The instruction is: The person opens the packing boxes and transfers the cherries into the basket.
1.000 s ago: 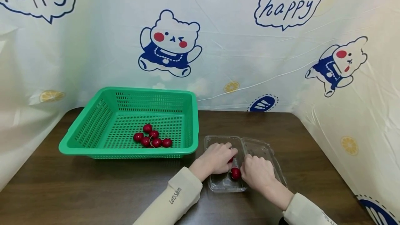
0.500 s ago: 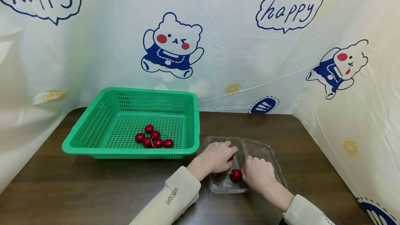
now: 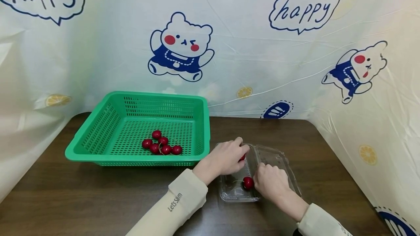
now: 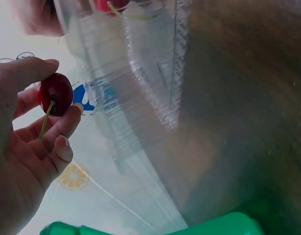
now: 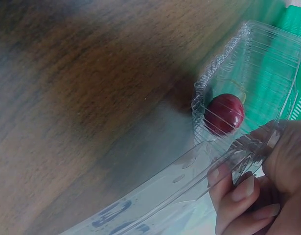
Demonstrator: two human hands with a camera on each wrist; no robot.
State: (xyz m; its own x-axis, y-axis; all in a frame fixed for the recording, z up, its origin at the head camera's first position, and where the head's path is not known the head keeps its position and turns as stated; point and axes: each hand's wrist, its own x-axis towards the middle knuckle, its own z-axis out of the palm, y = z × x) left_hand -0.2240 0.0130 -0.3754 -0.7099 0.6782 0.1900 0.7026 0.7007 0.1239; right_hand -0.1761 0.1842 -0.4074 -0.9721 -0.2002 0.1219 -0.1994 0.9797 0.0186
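Observation:
My left hand (image 3: 226, 158) pinches a dark red cherry (image 4: 57, 94) between thumb and fingers, its green stem hanging toward the palm. In the head view this hand overlaps the far left part of a clear plastic clamshell box (image 3: 229, 195). Another cherry (image 3: 248, 183) lies in the box near its close right corner, stem pointing left. At the seam between the box and its folded-out lid (image 3: 272, 152), my right hand (image 3: 271, 181) grips the plastic edge with curled fingers (image 5: 228, 203).
To the left, a green plastic basket (image 3: 73, 154) stands on the dark wooden table (image 3: 98, 199), with several cherries (image 3: 163, 141) grouped on its floor. Behind the table hangs a light curtain (image 3: 242, 46) with printed bears and lettering.
My left hand has lifted slightly toward the far end of the box, cherry still between its fingers. The right hand keeps its place at the seam.

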